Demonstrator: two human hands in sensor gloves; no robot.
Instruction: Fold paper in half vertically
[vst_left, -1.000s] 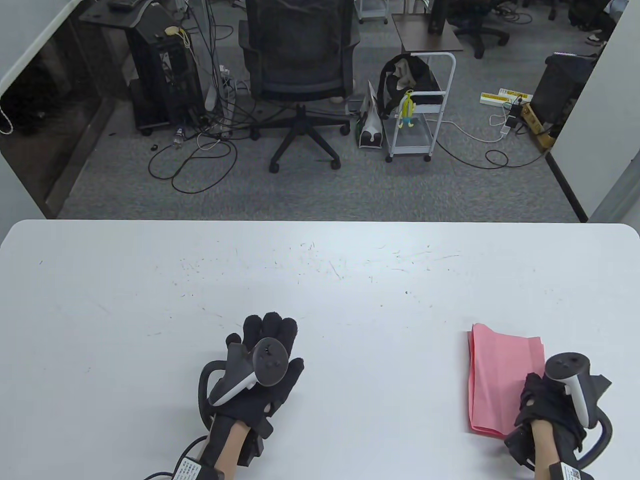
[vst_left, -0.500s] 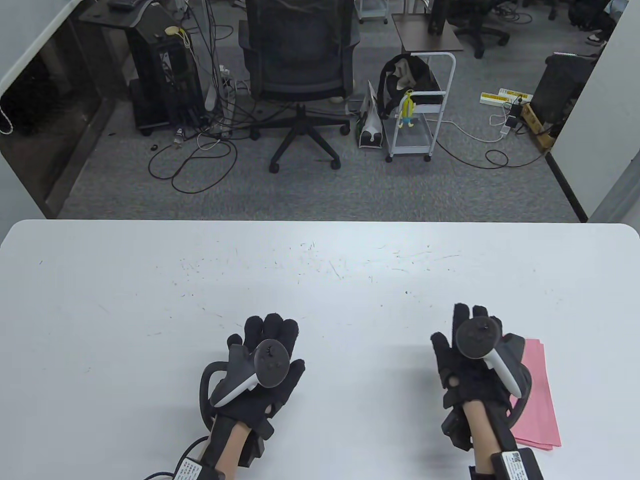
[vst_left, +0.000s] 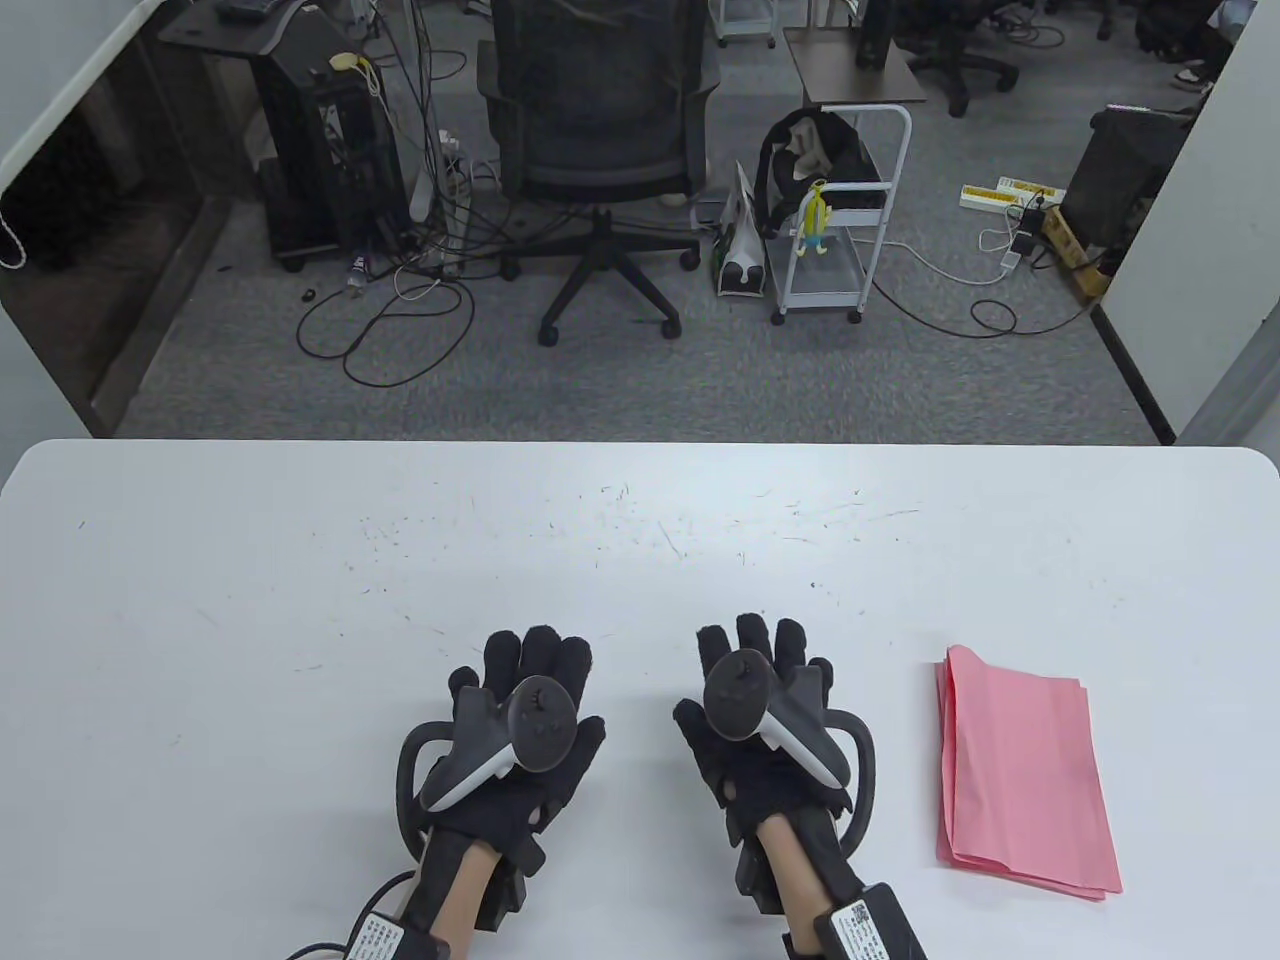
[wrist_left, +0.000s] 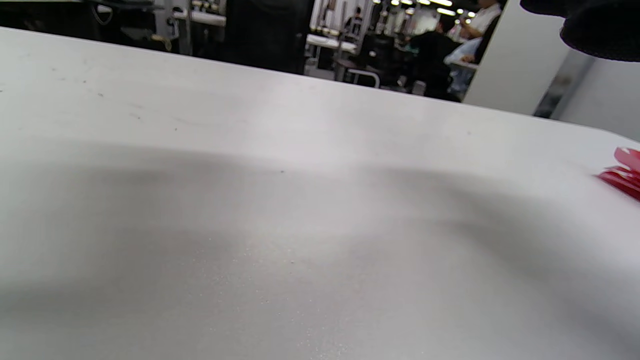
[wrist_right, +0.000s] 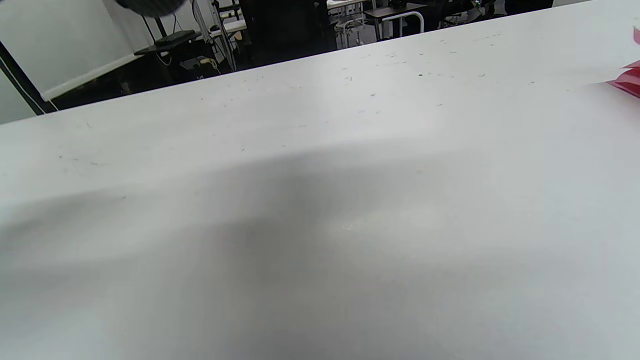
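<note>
A folded pink paper (vst_left: 1020, 770) lies flat near the table's front right, its long side running away from me; a sliver of the paper (wrist_left: 622, 172) shows at the right edge of the left wrist view, and the paper (wrist_right: 627, 80) also peeks into the right wrist view. My left hand (vst_left: 535, 665) rests palm down on the white table (vst_left: 640, 560) at front centre, fingers straight, holding nothing. My right hand (vst_left: 765, 660) lies flat beside it, well left of the paper and apart from it, also holding nothing.
Beyond the table's far edge stand an office chair (vst_left: 600, 130), a white cart (vst_left: 845, 220) and floor cables. Faint scratches mark the middle of the table.
My right hand left the pink paper at the front right and swept left across it, settling beside the left hand. The paper shifted slightly and lies uncovered. The left hand stayed put.
</note>
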